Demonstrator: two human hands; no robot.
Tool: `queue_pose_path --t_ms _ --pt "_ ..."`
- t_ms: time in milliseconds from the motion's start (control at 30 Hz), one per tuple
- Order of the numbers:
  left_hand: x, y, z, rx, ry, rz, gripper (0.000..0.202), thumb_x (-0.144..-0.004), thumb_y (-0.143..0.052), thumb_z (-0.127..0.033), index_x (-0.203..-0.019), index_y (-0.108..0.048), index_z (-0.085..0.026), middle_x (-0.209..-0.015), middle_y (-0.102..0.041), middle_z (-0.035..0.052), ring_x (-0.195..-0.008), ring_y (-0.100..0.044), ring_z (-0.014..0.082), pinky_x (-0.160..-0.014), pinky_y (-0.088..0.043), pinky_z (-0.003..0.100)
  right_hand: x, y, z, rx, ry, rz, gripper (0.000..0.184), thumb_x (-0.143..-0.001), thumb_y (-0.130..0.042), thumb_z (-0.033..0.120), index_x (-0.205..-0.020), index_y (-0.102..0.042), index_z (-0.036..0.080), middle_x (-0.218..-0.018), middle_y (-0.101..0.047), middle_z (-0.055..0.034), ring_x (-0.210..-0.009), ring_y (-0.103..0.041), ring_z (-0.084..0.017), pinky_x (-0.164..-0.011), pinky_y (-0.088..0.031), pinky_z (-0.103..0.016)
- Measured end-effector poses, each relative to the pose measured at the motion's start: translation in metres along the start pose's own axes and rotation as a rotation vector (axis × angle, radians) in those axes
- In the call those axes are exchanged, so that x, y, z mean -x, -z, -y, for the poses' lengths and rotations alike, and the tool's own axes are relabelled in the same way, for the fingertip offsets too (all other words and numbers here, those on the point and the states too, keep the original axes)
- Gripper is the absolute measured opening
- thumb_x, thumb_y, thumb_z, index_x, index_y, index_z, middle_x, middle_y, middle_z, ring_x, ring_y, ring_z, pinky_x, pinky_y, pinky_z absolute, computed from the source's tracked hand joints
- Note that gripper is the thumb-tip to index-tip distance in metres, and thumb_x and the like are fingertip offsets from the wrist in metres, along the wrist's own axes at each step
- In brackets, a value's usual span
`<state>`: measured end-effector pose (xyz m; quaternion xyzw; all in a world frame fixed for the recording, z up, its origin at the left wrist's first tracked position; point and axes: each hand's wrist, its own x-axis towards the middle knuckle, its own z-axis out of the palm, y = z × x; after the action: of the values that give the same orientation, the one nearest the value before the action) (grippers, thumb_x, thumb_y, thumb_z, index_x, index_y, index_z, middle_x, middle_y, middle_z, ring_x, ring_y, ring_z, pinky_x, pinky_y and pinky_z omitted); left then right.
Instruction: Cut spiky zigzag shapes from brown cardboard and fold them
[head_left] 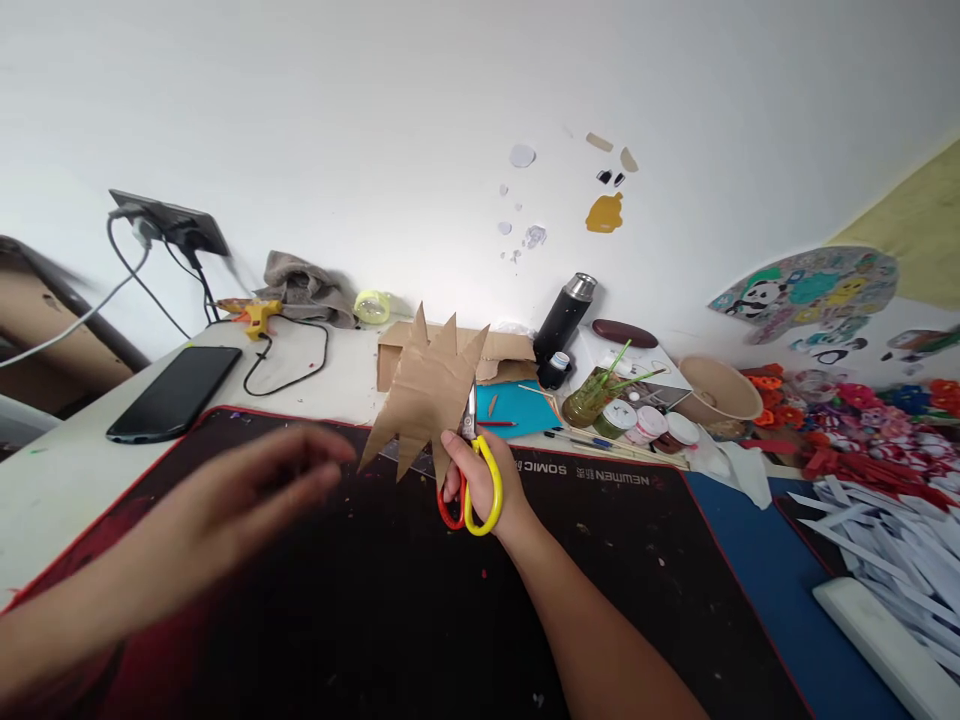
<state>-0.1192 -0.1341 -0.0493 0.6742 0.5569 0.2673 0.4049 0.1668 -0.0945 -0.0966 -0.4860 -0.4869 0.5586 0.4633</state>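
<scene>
A brown cardboard cutout [429, 392] with pointed spikes along its upper and lower edges is held up over the dark mat. My right hand [487, 485] pinches its lower right part under the thumb. The same hand carries scissors [489, 490] with one yellow and one red handle loop, their blades pointing up along the cardboard's right side. To the left, my left hand [281, 490] is off the cardboard, fingers stretched toward it and holding nothing; its outline is slightly smeared by motion.
A black phone [176, 393] and a yellow glue gun [259, 318] lie at left. Behind are cardboard scraps [506, 350], a black thermos [564, 315], a jar with brushes [589, 402] and small paint pots [651, 425]. White paper strips [892, 560] are heaped at right.
</scene>
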Motion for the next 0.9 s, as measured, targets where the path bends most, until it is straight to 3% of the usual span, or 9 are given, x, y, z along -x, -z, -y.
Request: queue_pose_path --t_ms 67,100,200,300,467,600,700,767,900 --pt "-0.041 0.012 -0.027 0.089 -0.027 -0.152 0.061 -0.094 -0.065 -0.070 -0.143 -0.065 -0.034 -0.115 -0.079 0.0034 -0.107 -0.071 0.0291 -0.096 -0.058 0.039 -0.001 0.001 0.000 -0.014 -0.005 0.001 0.044 -0.088 -0.072 0.065 -0.076 -0.055 0.026 -0.039 -0.055 0.0057 -0.035 -0.053 -0.016 -0.042 -0.041 -0.026" --pt "-0.058 0.016 -0.037 0.136 -0.018 -0.163 0.071 -0.093 -0.065 -0.073 -0.148 -0.060 -0.030 -0.122 -0.078 0.0060 -0.112 -0.071 0.0296 -0.099 -0.058 0.039 -0.002 0.001 0.000 -0.012 -0.004 0.003 0.044 -0.088 -0.072 0.065 -0.076 -0.055 0.026 -0.039 -0.055 0.0057 -0.035 -0.053 -0.016 -0.042 -0.041 -0.026" --pt "-0.091 0.017 -0.052 0.246 0.030 0.063 0.074 -0.091 -0.067 -0.076 -0.143 -0.066 -0.024 -0.133 -0.076 0.0103 -0.127 -0.068 0.0329 -0.105 -0.056 0.041 -0.003 0.002 0.000 0.007 0.000 0.016 0.044 -0.089 -0.071 0.064 -0.074 -0.055 0.026 -0.040 -0.054 0.0058 -0.036 -0.053 -0.016 -0.045 -0.043 -0.026" --pt "-0.109 0.003 -0.056 0.285 0.006 0.138 0.067 -0.087 -0.075 -0.073 -0.134 -0.072 -0.025 -0.123 -0.079 0.0088 -0.112 -0.072 0.0319 -0.093 -0.061 0.041 -0.003 0.003 0.002 0.042 0.011 0.021 0.047 -0.090 -0.069 0.066 -0.070 -0.054 0.026 -0.040 -0.053 0.0053 -0.036 -0.053 -0.016 -0.047 -0.045 -0.027" --pt "-0.128 -0.018 -0.060 0.421 -0.054 0.149 0.056 -0.082 -0.082 -0.068 -0.113 -0.079 -0.022 -0.117 -0.082 0.0099 -0.110 -0.074 0.0328 -0.100 -0.060 0.046 0.001 0.002 0.007 0.125 0.029 0.054 0.051 -0.093 -0.068 0.067 -0.068 -0.053 0.025 -0.040 -0.054 0.0049 -0.039 -0.054 -0.015 -0.051 -0.046 -0.026" --pt "-0.134 -0.017 -0.056 0.468 -0.030 0.217 0.061 -0.079 -0.085 -0.067 -0.120 -0.077 -0.022 -0.118 -0.082 0.0091 -0.105 -0.076 0.0330 -0.094 -0.063 0.046 0.001 0.003 0.009 0.100 -0.006 0.093 0.056 -0.092 -0.066 0.077 -0.078 -0.061 0.024 -0.042 -0.057 0.0048 -0.036 -0.052 -0.015 -0.046 -0.042 -0.026" --pt "-0.135 -0.008 -0.050 0.375 -0.018 0.238 0.066 -0.082 -0.080 -0.070 -0.126 -0.074 -0.022 -0.115 -0.081 0.0105 -0.097 -0.076 0.0314 -0.080 -0.063 0.040 -0.003 0.008 0.008 0.000 -0.002 0.029 0.063 -0.090 -0.064 0.083 -0.096 -0.070 0.020 -0.043 -0.057 0.0052 -0.038 -0.055 -0.017 -0.045 -0.042 -0.026" --pt "-0.135 -0.004 -0.048 0.246 -0.059 0.231 0.065 -0.082 -0.077 -0.074 -0.120 -0.076 -0.021 -0.109 -0.080 0.0096 -0.092 -0.074 0.0296 -0.076 -0.061 0.037 -0.007 0.011 0.006 -0.065 0.009 -0.031 0.066 -0.090 -0.064 0.083 -0.102 -0.073 0.019 -0.044 -0.057 0.0049 -0.039 -0.056 -0.017 -0.044 -0.042 -0.026" --pt "-0.132 -0.001 -0.051 0.088 -0.138 0.193 0.057 -0.081 -0.076 -0.075 -0.104 -0.080 -0.023 -0.098 -0.078 0.0061 -0.088 -0.071 0.0280 -0.075 -0.059 0.036 -0.012 0.015 0.003 -0.114 0.006 -0.107 0.065 -0.086 -0.066 0.085 -0.092 -0.071 0.020 -0.044 -0.056 0.0040 -0.037 -0.054 -0.017 -0.041 -0.041 -0.027"
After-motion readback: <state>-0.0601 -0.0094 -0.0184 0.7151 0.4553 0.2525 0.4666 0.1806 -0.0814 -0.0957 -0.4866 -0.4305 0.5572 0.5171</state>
